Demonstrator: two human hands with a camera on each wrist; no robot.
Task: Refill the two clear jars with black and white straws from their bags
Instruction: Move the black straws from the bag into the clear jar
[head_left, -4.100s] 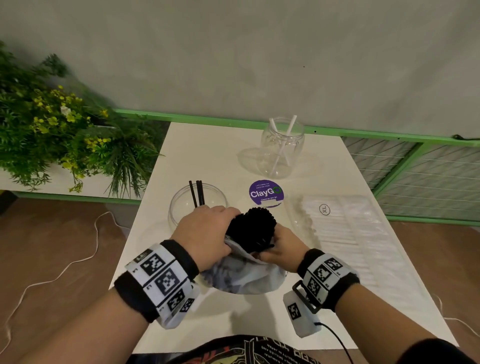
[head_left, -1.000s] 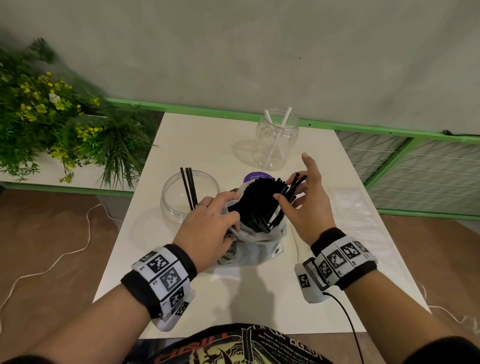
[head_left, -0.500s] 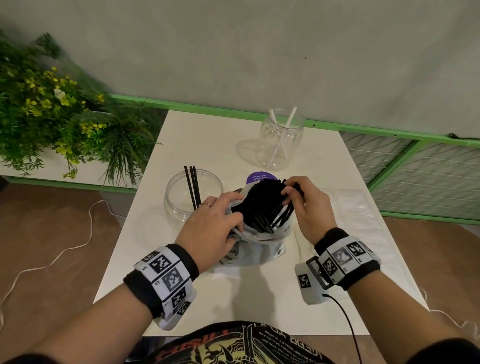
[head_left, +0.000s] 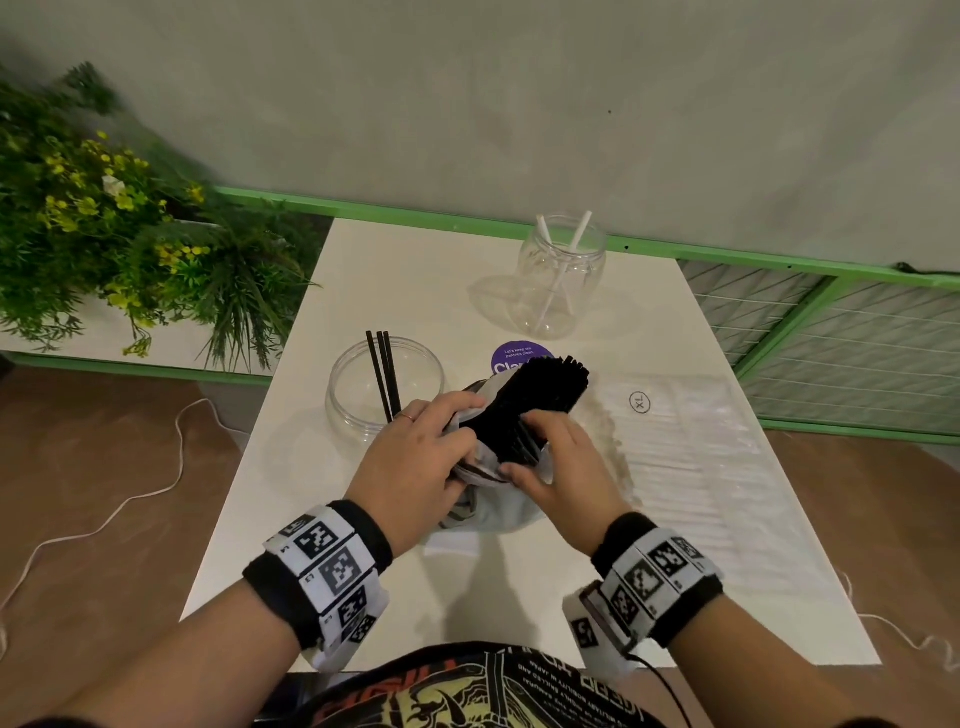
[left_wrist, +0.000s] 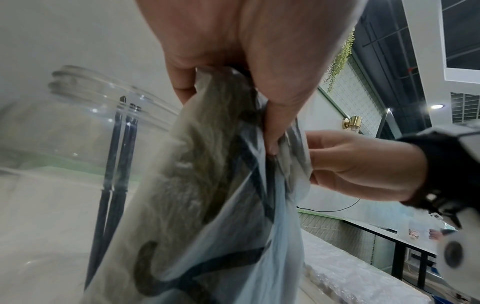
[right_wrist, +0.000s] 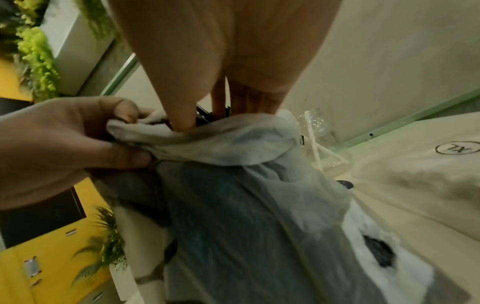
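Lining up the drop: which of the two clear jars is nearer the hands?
The wide jar holding three black straws, just left of the left hand. The white-straw jar stands at the far edge.

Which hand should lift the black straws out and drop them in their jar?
Probably the right hand: its fingers already curl round the black straws. The left hand grips the bag's rim, steadying it beside the jar.

— The head view is evenly lit and soft, a bit dim. Shadows fall near the hands on the table (head_left: 363, 597), so the light is probably overhead.
— Edges bow outward. Both wrist views are blurred close up; the white bag (right_wrist: 259, 216) smears.
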